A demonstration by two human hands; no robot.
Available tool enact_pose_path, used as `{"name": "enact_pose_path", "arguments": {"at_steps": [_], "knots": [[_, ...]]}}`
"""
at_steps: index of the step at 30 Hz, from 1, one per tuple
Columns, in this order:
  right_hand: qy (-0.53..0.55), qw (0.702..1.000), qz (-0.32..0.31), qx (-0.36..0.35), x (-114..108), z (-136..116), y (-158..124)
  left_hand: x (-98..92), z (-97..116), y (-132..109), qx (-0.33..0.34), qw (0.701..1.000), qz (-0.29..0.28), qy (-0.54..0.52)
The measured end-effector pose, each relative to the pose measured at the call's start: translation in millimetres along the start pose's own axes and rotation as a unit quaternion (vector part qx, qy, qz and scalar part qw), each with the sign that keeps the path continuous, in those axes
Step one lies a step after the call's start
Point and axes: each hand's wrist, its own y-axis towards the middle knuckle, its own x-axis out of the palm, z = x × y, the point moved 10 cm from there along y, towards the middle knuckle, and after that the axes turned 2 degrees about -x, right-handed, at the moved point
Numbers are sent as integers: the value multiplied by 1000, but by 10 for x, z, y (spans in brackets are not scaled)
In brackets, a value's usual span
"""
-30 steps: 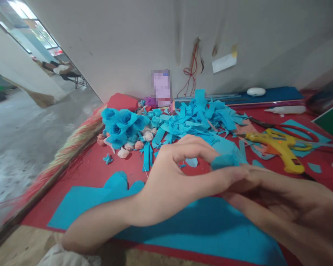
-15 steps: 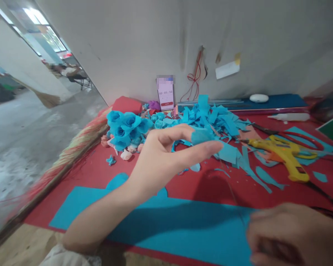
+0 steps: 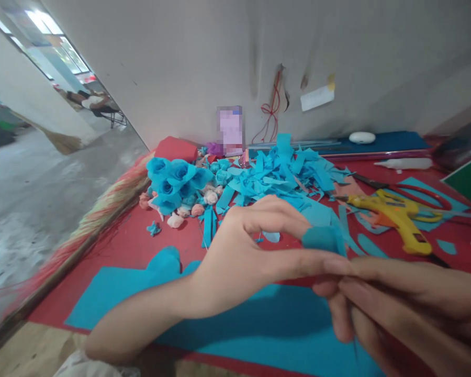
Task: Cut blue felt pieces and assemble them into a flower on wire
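Note:
My left hand (image 3: 255, 251) reaches out over the table, index finger and thumb pinched together on a small piece of blue paper (image 3: 322, 239) curved at the fingertip. My right hand (image 3: 400, 303) meets it there, fingertips pressed together just under the paper. A thin strand, wire or thread (image 3: 355, 352), runs down below the right fingers. Exactly where the strand joins the paper is hidden by the fingers. Beneath both hands lies a large blue paper sheet (image 3: 251, 340).
Blue paper flowers (image 3: 176, 180) and small pink rosettes (image 3: 198, 210) sit at the left. Blue scraps (image 3: 282, 173) are heaped mid-table. A yellow glue gun (image 3: 404, 214), scissors (image 3: 424, 193), a white glue bottle (image 3: 404, 164) and a phone (image 3: 231, 131) stand or lie farther back.
The right hand has come up and left from the lower right corner to the left fingertips. My left hand, with the blue paper, has moved slightly down and right.

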Motion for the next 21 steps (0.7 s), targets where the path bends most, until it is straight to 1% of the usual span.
{"name": "enact_pose_path", "arguments": {"at_steps": [2, 6, 10, 13, 17, 18, 21], "knots": [[-13, 999, 38, 28, -43, -39, -79, 23, 21, -6, -5, 1000, -12, 5], [27, 997, 43, 55, 13, -57, -156, 72, 93, -19, 11, 999, -37, 15], [46, 996, 63, 42, -9, -44, -145, 80, 107, -35, 10, 999, -40, 25], [63, 996, 60, 26, -9, -66, -137, 70, 106, -35, 8, 999, -34, 21], [28, 996, 82, 8, -89, -111, -139, 86, 107, -31, 9, 999, -44, 23], [18, 997, 80, 3, -98, -116, -133, 81, 103, -33, 7, 999, -42, 23], [-6, 999, 44, -4, -69, -97, -105, 57, 99, -41, 3, 999, -33, 27]]}}
